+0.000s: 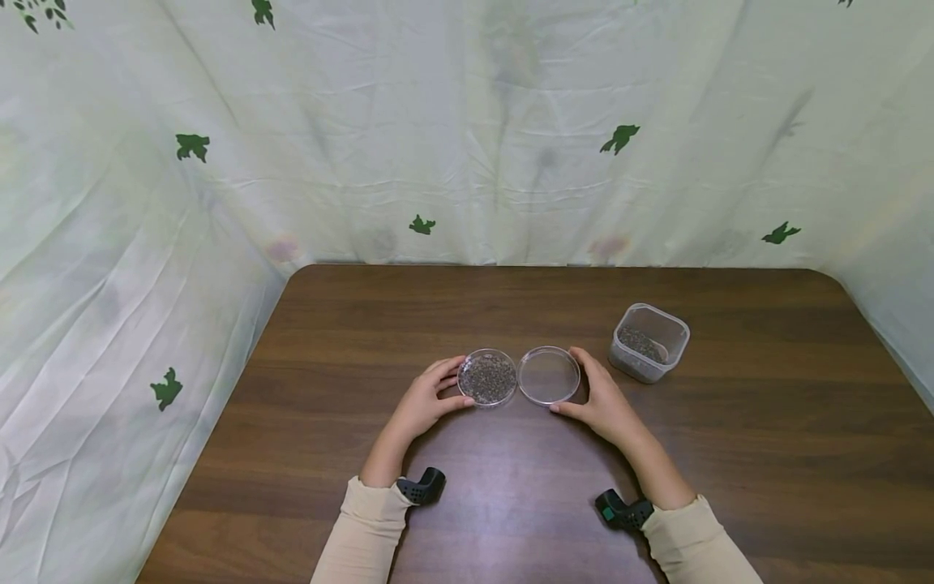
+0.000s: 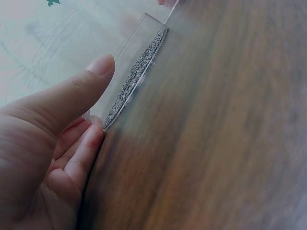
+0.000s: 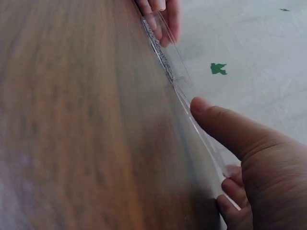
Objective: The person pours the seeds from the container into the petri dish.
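In the head view, a clear round petri dish [image 1: 487, 378] filled with dark grey grains lies on the brown table. The left hand [image 1: 430, 397] holds it from the left, thumb on the near rim and fingers around the far side. Right beside it lies a clear petri dish lid [image 1: 549, 375] with nothing in it. From the right, the right hand [image 1: 601, 401] holds the lid between thumb and fingers. The left wrist view shows the layer of grains [image 2: 136, 76] edge-on through the dish wall. In the right wrist view, the lid [image 3: 199, 129] sits flat and appears to touch the dish.
A clear plastic tub [image 1: 649, 342] with some of the same dark grains stands beyond the right hand. The wooden table [image 1: 365, 308] ends at a white cloth backdrop [image 1: 467, 122] with green leaf shapes. Black wrist cameras [image 1: 422, 487] sit on both wrists.
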Action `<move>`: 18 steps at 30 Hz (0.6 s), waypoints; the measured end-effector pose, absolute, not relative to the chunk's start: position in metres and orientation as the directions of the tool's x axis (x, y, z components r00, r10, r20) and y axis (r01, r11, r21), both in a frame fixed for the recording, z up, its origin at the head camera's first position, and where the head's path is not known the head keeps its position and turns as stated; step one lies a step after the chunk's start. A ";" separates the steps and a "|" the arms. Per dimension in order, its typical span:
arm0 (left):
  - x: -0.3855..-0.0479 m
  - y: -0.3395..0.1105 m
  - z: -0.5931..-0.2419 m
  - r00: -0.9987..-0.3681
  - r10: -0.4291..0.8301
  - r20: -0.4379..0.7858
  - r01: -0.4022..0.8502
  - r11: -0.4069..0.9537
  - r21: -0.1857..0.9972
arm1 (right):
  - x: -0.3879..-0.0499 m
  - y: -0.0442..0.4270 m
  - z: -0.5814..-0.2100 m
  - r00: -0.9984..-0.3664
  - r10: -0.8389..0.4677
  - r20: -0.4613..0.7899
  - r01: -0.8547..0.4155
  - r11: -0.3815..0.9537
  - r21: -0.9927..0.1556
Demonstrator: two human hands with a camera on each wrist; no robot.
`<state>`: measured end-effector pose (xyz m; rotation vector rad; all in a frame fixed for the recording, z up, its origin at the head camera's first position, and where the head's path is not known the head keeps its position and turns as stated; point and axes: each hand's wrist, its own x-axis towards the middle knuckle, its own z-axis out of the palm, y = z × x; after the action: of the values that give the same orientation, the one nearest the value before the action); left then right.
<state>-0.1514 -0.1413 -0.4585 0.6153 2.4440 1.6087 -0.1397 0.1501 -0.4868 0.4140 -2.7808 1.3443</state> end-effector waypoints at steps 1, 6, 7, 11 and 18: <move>-0.151 -0.141 -0.458 -0.904 0.416 0.097 0.254 0.340 0.906 | -0.140 0.150 -0.487 -0.963 -0.225 0.145 -0.254 0.588 -0.768; -0.151 -0.141 -0.457 -0.904 0.416 0.098 0.254 0.339 0.906 | -0.140 0.150 -0.487 -0.957 -0.219 0.189 -0.281 0.555 -0.783; -0.150 -0.141 -0.457 -0.904 0.416 0.097 0.254 0.339 0.906 | -0.140 0.150 -0.487 -0.956 -0.217 0.196 -0.285 0.548 -0.787; -0.150 -0.141 -0.457 -0.905 0.415 0.095 0.252 0.341 0.906 | -0.140 0.149 -0.487 -0.954 -0.209 0.213 -0.294 0.532 -0.794; -0.150 -0.140 -0.455 -0.905 0.414 0.096 0.253 0.344 0.904 | -0.139 0.149 -0.485 -0.952 -0.207 0.226 -0.302 0.518 -0.800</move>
<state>-0.1497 -0.1404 -0.4554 0.6122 2.4487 1.6047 -0.1393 0.1494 -0.4853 0.4459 -2.6471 1.4270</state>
